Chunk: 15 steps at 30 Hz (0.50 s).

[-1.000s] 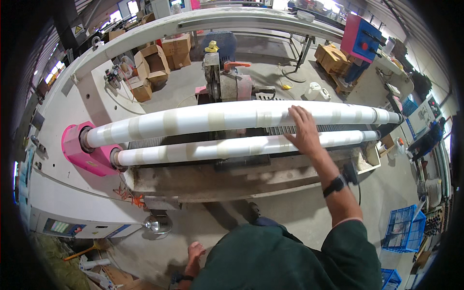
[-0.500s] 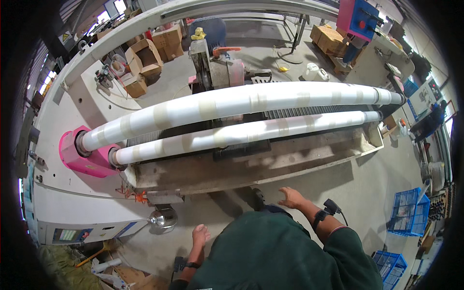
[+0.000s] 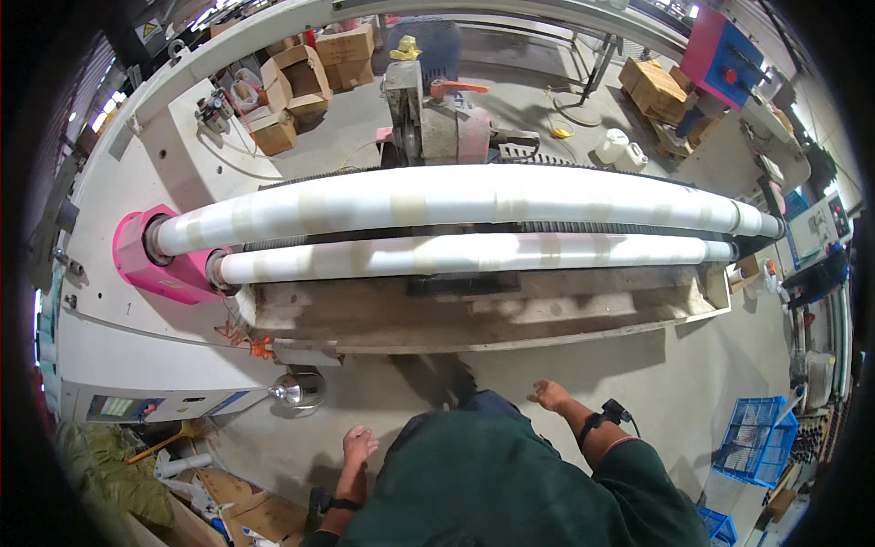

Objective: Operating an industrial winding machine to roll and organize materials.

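Both of my hands hang low in front of the machine and touch nothing. My left hand (image 3: 360,445) is loosely bent with nothing in it, nearest to the metal cup-like part (image 3: 297,390) by the white cabinet. To the right, my right hand (image 3: 550,395) is bare, its fingers slightly curled and a little apart, short of the trough (image 3: 474,342). Beyond the trough lie two long white rolls banded with tan tape, a thick upper roll (image 3: 456,196) and a thinner lower roll (image 3: 365,259). Their left ends sit in a pink housing (image 3: 150,273).
A white cabinet (image 3: 173,365) with a screen stands at the left. Behind the rolls is a cutting carriage (image 3: 437,114) with an orange lever. Cardboard boxes (image 3: 296,82) lie at the back left, blue crates (image 3: 752,442) at the right. A person in dark clothes (image 3: 818,278) is at the far right.
My view has shifted, so the machine sits differently in the picture. My right hand has lowered and its fingers have curled in somewhat. My left hand stays low beside my body.
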Available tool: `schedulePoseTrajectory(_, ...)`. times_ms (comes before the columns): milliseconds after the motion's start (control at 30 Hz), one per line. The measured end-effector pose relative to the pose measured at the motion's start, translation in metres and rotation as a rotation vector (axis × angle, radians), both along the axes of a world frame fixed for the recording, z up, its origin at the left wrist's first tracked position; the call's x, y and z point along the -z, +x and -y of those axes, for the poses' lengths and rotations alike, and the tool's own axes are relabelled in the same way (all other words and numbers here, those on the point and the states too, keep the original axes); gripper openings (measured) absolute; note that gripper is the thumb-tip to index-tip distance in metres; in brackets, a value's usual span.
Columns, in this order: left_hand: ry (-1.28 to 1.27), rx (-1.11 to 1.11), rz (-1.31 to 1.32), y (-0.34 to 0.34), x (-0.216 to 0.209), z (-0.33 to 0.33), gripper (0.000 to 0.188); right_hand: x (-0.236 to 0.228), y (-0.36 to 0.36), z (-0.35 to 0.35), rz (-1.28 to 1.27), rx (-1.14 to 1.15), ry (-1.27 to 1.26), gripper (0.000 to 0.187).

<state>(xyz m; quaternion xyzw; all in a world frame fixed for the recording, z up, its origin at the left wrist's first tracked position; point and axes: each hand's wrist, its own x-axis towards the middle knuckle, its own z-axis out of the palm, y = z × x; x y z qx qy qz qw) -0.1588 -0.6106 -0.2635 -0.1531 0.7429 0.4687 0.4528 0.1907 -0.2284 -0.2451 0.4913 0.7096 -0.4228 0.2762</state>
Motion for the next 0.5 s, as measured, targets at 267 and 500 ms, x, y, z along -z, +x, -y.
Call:
schedulePoseTrajectory(267,0.018,0.024,0.036,-0.035,-0.006,0.021,0.043,-0.002,-0.068,0.001,-0.457,0.287,0.005,0.061)
schedulePoseTrajectory(500,0.046,0.113,-0.052,-0.082,0.0,0.033,0.043,0.009,-0.064,0.062,-0.446,0.314,-0.046,0.059)
